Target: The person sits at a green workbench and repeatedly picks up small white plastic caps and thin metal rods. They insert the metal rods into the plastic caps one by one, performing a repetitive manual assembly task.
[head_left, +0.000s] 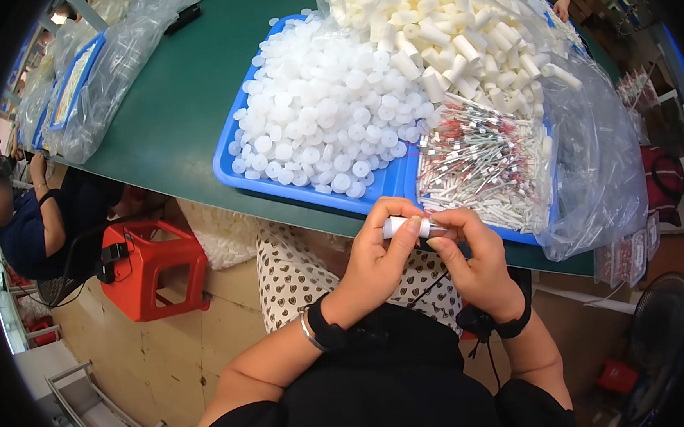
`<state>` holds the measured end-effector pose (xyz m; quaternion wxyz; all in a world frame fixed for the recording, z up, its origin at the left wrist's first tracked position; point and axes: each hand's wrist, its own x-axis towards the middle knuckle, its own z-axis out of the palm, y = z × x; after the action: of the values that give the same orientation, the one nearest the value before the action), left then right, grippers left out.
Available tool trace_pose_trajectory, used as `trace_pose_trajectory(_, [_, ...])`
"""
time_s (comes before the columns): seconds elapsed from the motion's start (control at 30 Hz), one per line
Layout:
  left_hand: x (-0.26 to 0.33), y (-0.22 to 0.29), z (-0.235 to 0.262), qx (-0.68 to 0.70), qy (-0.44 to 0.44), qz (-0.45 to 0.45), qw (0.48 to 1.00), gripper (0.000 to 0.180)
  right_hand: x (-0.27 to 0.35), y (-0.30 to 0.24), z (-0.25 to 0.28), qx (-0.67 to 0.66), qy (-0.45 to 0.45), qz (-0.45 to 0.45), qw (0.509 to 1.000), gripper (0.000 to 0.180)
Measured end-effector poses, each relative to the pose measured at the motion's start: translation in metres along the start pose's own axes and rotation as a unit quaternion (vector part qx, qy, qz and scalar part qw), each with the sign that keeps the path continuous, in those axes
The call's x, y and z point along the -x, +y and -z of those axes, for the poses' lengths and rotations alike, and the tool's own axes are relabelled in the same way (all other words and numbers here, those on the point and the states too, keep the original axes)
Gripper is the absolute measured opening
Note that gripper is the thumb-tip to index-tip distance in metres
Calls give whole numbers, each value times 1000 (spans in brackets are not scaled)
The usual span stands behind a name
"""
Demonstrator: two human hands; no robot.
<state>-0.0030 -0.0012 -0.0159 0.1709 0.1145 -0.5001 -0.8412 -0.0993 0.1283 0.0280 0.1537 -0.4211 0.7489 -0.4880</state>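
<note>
Grip, left: my left hand (372, 262) is closed on a small white cylinder (405, 227), thumb along the near side, index finger curled over the far side. Cylinder lies roughly crosswise, its left end showing past the thumb.

Grip, right: my right hand (476, 256) is at the cylinder's other end, thumb and fingers bent around a narrow, clear-looking tip. The fingers cover most of it; I cannot tell whether they clamp the tip or only touch it.

Position: both hands are in front of my body, close together at the near edge of the green table (165, 130), just short of the trays.

Surroundings: ahead and to the left, a blue tray (293, 190) carries a heap of translucent white discs (304, 110). Beside it on the right, a second blue tray (524, 238) holds thin white sticks, many with red parts (484, 166), the supply nearest my right hand. Behind these is a pile of cream cylinders (457, 46), partly in clear plastic. A clear plastic bag (599, 190) hangs over the right side of the table.

Periphery: black bands on both wrists, a silver bangle (312, 333) on the left. Red stool (150, 280) on the floor to my left; beyond it, a seated co-worker (25, 221) in dark clothing. Another person's hand (561, 8) shows at far upper right.
</note>
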Motion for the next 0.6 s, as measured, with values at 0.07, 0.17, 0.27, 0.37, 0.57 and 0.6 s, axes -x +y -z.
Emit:
trace_pose_trajectory(0.07, [0,11,5,-43,-52,41,997,25,-1,0,3,30,-47,41,998,23])
trace_pose_trajectory(0.17, [1,5,-1,-59,-109,-37,992,38,0,0,0,41,-73,82,993,21])
trace_pose_trajectory(0.27, [4,0,-1,36,-141,18,989,44,6,5,-11,11,-54,87,995,22])
trace_pose_trajectory(0.37, [3,3,1,106,-148,61,981,48,8,7,-16,18,-44,71,996,24])
trace_pose_trajectory(0.57, [2,6,1,283,-99,180,937,58,0,1,-18,115,-19,93,989,30])
trace_pose_trajectory(0.6, [2,7,2,295,-100,185,932,58,0,2,-16,138,-19,101,985,31])
